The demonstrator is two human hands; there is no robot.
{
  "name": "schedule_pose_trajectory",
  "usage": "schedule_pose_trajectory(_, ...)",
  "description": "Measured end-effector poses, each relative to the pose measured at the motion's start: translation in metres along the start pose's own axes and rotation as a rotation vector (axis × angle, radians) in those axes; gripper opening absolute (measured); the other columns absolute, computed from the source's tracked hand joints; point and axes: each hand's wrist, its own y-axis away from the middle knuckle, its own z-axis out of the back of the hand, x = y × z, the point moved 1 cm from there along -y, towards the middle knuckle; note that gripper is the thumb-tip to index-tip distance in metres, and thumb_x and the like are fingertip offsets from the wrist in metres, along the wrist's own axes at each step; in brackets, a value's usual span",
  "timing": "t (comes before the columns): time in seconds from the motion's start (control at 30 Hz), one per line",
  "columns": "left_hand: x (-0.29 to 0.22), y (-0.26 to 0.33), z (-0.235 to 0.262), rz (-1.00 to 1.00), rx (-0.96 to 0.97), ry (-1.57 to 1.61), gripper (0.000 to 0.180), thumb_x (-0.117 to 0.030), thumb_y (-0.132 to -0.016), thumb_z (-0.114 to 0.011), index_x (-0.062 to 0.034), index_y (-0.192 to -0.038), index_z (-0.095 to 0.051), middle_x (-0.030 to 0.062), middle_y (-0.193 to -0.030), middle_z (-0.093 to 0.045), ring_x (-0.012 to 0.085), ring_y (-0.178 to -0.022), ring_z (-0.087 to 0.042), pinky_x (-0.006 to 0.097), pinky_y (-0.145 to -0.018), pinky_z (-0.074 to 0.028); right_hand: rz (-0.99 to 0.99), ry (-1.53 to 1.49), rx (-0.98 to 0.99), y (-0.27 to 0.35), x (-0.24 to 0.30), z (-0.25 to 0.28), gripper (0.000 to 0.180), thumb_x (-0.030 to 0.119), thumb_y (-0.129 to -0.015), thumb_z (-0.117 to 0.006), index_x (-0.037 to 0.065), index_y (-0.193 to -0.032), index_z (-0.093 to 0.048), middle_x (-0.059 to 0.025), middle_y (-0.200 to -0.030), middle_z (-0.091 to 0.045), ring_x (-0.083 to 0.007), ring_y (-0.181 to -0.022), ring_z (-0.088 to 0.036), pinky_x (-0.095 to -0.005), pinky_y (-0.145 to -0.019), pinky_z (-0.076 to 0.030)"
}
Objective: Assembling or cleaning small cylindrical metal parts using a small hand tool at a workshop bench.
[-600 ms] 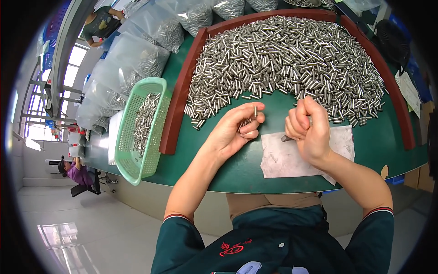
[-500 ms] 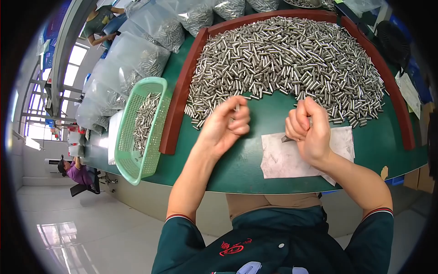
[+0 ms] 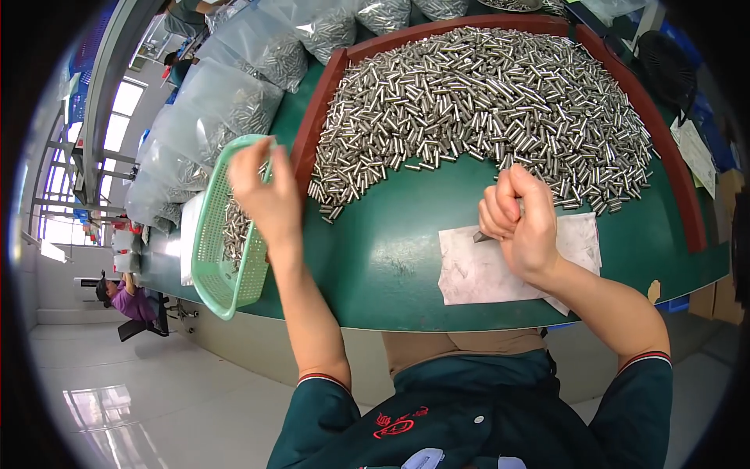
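Note:
My left hand (image 3: 269, 195) is over the light green plastic basket (image 3: 251, 270), its thumb and fingers apart and blurred at the tips. I cannot make out a pin between them. Short metal pins (image 3: 235, 234) lie in the basket, partly hidden by the hand. My right hand (image 3: 522, 219) is closed above a stained white cloth (image 3: 465, 273). From its little-finger side sticks the tip of a dark grey piece (image 3: 481, 237); the fist covers the rest. Beyond both hands spreads a large heap of shiny cylindrical pins (image 3: 484, 102) on the green table (image 3: 375, 273).
A dark red wooden rim (image 3: 316, 109) curves round the heap. Clear plastic bags of pins (image 3: 254, 102) stand along the left and back. A black fan (image 3: 668, 66) stands at the right. At the far left, a person in purple (image 3: 133, 301) sits at the table.
My left hand has moved left, from in front of the heap to over the basket, and its fingers have spread. The right hand stays closed above the cloth.

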Motion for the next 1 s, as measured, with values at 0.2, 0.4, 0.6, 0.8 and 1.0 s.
schedule_pose_trajectory(0.2,-0.067,0.047,-0.053,-0.093,0.569,0.246,0.016,-0.011,-0.067,-0.066,-0.0011,-0.075,-0.058,0.0112,-0.063,-0.052,0.0278,-0.061,-0.051,0.038,-0.056,-0.041,-0.018,-0.026,0.006,-0.001,0.002,-0.003,0.04,0.025,-0.09,-0.032,0.009,-0.054,-0.028,0.0009,-0.044,-0.025,-0.0075,-0.039,-0.019,-0.0233,-0.038,-0.017)
schedule_pose_trajectory(0.4,-0.066,0.057,-0.059,-0.167,0.514,0.282,0.016,-0.011,-0.069,-0.064,-0.0009,-0.07,-0.051,0.0129,-0.065,-0.052,0.0306,-0.065,-0.051,0.039,-0.058,-0.04,-0.033,-0.042,-0.031,0.003,0.003,-0.003,0.038,0.021,-0.09,-0.03,0.009,-0.054,-0.027,0.0004,-0.044,-0.023,-0.0079,-0.038,-0.018,-0.0234,-0.038,-0.017)
schedule_pose_trajectory(0.6,-0.067,0.061,-0.046,-0.145,0.517,0.225,0.012,-0.002,-0.068,-0.059,-0.0001,-0.072,-0.048,0.0153,-0.07,-0.049,0.0327,-0.07,-0.049,0.041,-0.061,-0.039,-0.032,-0.04,-0.065,0.004,0.0,-0.005,0.041,0.027,-0.091,-0.03,0.01,-0.053,-0.026,0.0016,-0.043,-0.022,-0.0078,-0.037,-0.016,-0.0237,-0.037,-0.017)
schedule_pose_trajectory(0.8,-0.065,0.061,-0.045,-0.079,0.522,0.218,0.013,-0.002,-0.067,-0.061,0.0015,-0.074,-0.05,0.0163,-0.071,-0.051,0.034,-0.07,-0.051,0.041,-0.061,-0.04,-0.019,-0.014,-0.072,0.004,0.001,-0.005,0.04,0.027,-0.09,-0.03,0.01,-0.054,-0.026,0.0014,-0.043,-0.022,-0.0076,-0.037,-0.017,-0.0236,-0.038,-0.017)
schedule_pose_trajectory(1.0,-0.061,0.056,-0.041,-0.006,0.589,0.302,0.014,-0.001,-0.07,-0.059,0.0022,-0.084,-0.058,0.0118,-0.07,-0.054,0.024,-0.061,-0.055,0.032,-0.057,-0.044,-0.05,-0.033,-0.042,-0.002,0.002,-0.008,0.04,0.023,-0.089,-0.032,0.009,-0.053,-0.026,-0.0001,-0.043,-0.024,-0.0085,-0.038,-0.018,-0.0237,-0.037,-0.017)
